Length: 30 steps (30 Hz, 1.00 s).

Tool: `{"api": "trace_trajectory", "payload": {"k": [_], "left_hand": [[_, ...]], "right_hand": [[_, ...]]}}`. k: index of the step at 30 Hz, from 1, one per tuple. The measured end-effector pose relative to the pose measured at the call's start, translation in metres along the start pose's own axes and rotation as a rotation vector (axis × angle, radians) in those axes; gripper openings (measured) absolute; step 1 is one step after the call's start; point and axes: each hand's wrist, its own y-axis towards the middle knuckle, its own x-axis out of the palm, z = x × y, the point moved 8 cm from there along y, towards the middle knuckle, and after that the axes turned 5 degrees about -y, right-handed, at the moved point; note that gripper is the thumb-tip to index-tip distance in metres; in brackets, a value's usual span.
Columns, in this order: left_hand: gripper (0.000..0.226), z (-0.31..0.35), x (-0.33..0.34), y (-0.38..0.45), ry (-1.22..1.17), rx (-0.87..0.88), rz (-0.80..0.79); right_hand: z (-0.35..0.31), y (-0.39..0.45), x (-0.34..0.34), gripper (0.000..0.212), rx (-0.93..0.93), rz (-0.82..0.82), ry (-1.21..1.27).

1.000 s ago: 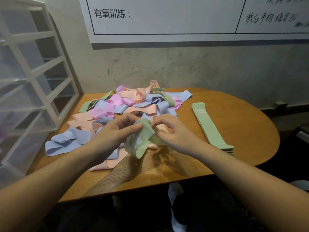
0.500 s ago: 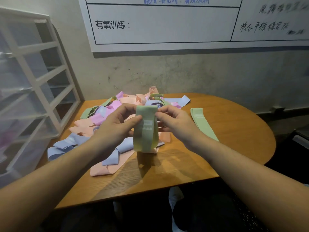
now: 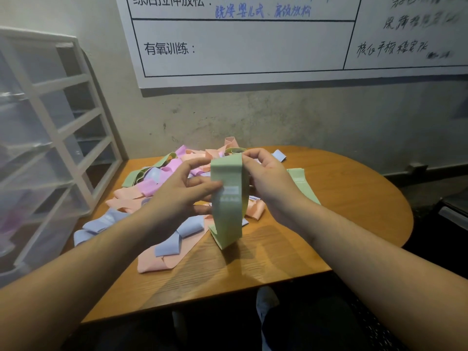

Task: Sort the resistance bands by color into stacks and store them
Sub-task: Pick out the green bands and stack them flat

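Your right hand (image 3: 268, 181) pinches the top of the green band (image 3: 228, 198) so it hangs straight. Your left hand (image 3: 182, 196) holds its side to flatten it, probably for the green stack (image 3: 301, 178).

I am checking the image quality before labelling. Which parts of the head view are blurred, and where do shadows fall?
Head view: the white drawer rack at the left edge is soft and smeared; the handwriting on the wall board is slightly blurred; the green band, held by the left hand and right hand, is fairly sharp; the hands and band cast a shadow on the table nearest the person.
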Motion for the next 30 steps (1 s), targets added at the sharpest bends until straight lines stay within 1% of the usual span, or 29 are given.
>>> {"api": "trace_trajectory", "payload": {"k": [1,4,6,10,11,13,15,17,19,20,22,26,28,30], "left_hand": [[0.054,0.000,0.003,0.000,0.028,-0.008,-0.015],[0.023,0.007,0.009,0.001,0.088,0.014,0.008],[0.014,0.010,0.009,0.002,0.090,0.011,0.052],[0.015,0.013,0.006,0.003,0.043,-0.008,0.124],[0.015,0.014,0.005,0.003,0.001,-0.003,0.146],[0.014,0.017,0.004,0.002,-0.133,-0.007,0.175],[0.012,0.019,0.005,0.001,-0.250,-0.021,0.185],[0.012,0.019,0.006,0.000,-0.308,-0.040,0.196],[0.013,0.018,0.006,0.001,-0.347,-0.049,0.203],[0.014,0.017,0.006,0.002,-0.364,-0.054,0.206],[0.016,0.016,0.006,0.004,-0.353,-0.063,0.207],[0.030,0.010,0.003,0.007,-0.138,-0.079,0.218],[0.026,0.006,0.005,0.010,-0.119,-0.079,0.222],[0.020,0.005,0.012,0.012,-0.179,-0.051,0.209]], "right_hand": [[-0.001,0.001,0.000,0.010,0.001,0.011,-0.006],[-0.003,0.002,-0.001,0.010,0.023,0.023,-0.007],[-0.005,0.001,-0.003,0.012,0.036,0.026,0.013],[-0.013,-0.002,-0.011,0.008,0.010,0.026,0.040],[-0.014,-0.004,-0.012,0.007,0.012,0.014,0.079],[-0.013,-0.008,-0.011,0.012,0.012,-0.029,0.131],[-0.010,-0.013,-0.007,0.020,-0.002,-0.086,0.076],[-0.004,-0.017,-0.002,0.023,-0.007,-0.138,-0.021],[0.002,-0.020,0.001,0.021,-0.002,-0.174,-0.095],[0.004,-0.021,0.001,0.016,0.000,-0.192,-0.116],[0.005,-0.023,0.002,0.009,-0.019,-0.212,-0.128],[-0.001,-0.026,-0.003,0.015,-0.083,-0.159,-0.107],[-0.002,-0.026,-0.007,0.013,-0.087,-0.136,-0.099],[0.000,-0.024,-0.010,0.009,-0.081,-0.130,-0.093]]}}
